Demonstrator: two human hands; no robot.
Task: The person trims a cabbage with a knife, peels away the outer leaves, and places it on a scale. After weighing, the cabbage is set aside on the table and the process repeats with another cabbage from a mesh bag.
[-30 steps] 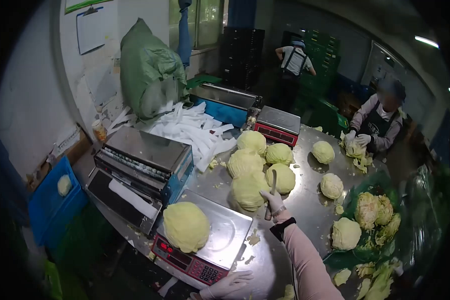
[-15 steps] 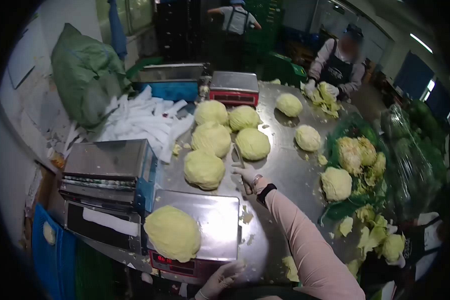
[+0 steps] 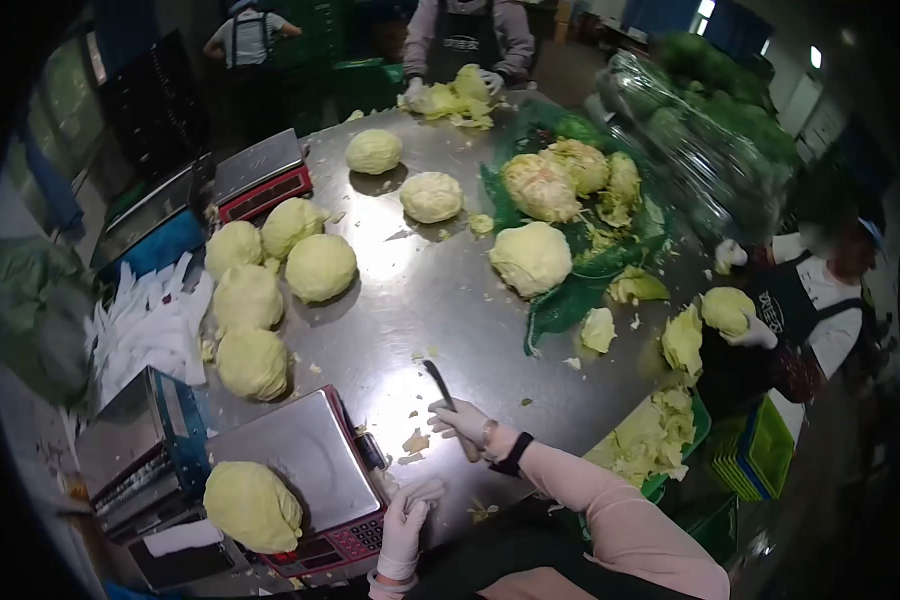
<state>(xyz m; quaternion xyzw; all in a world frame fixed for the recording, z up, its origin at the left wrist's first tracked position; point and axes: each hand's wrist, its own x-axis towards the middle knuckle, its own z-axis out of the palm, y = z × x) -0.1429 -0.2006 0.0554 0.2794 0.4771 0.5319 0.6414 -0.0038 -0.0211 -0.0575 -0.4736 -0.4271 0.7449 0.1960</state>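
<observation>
My right hand [image 3: 462,420] is closed around the handle of a knife [image 3: 440,384], whose blade points away from me just above the steel table [image 3: 410,290]. My left hand [image 3: 407,520], gloved with fingers loosely spread, rests at the near edge of the scale [image 3: 300,470], touching its corner; a cabbage [image 3: 252,505] sits on the far left of its tray. Ahead of the blade the table is bare apart from small leaf scraps, open right up to a cluster of cabbages [image 3: 270,280] on my left. To the right, a green net [image 3: 580,280] holding more heads and a heap of trimmed leaves [image 3: 650,440] crowd the table's edge, where another person's hand [image 3: 755,335] grips a cabbage.
</observation>
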